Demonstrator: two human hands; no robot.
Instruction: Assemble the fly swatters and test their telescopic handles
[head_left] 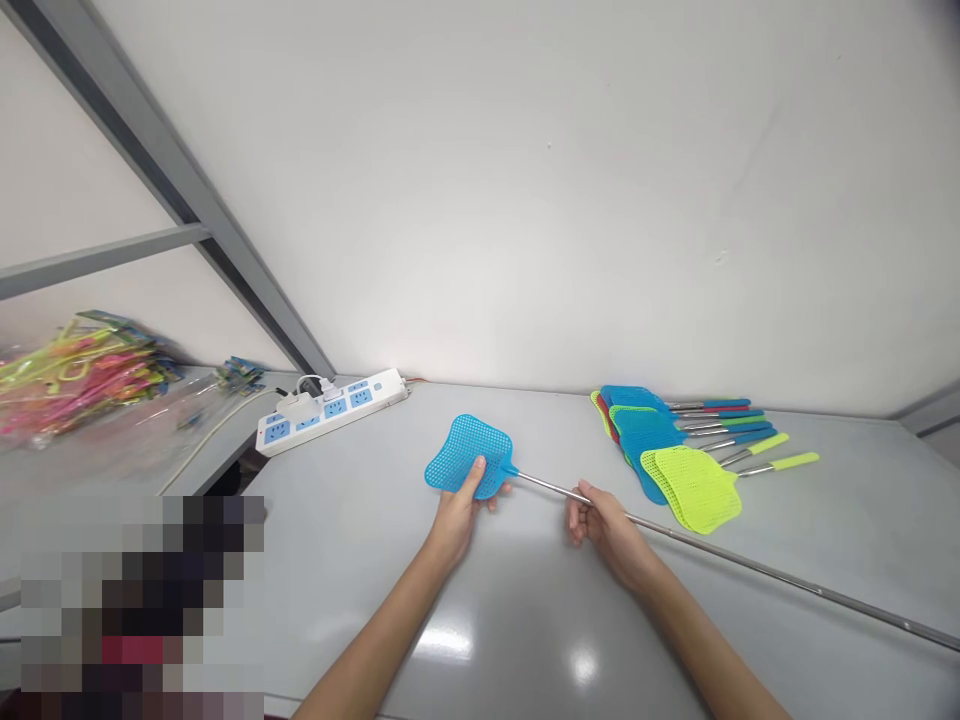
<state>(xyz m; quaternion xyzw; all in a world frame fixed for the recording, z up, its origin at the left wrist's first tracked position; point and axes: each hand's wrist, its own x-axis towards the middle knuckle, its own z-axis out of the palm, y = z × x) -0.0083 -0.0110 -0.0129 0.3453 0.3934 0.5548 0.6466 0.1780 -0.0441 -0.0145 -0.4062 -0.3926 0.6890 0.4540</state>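
A blue fly swatter (469, 450) with a perforated head and a long, drawn-out metal rod is held above the grey table. My left hand (461, 508) grips the head's lower edge, thumb on top and fingers beneath. Around the rod, a short way right of the head, my right hand (600, 520) has its fingers curled. The rod runs on to the lower right and leaves the view, so its handle end is hidden. Beyond my right hand lies an overlapping row of shorter swatters, with blue heads (645, 437) and yellow-green heads (701, 490), their handles pointing right.
A white power strip (386, 392) with plugs stands at the back left. Farther left, bagged pink and yellow items (82, 380) lie beside a grey metal frame (247, 285). The wall (540, 220) bounds the table (360, 520) behind. A pixelated patch covers the lower left.
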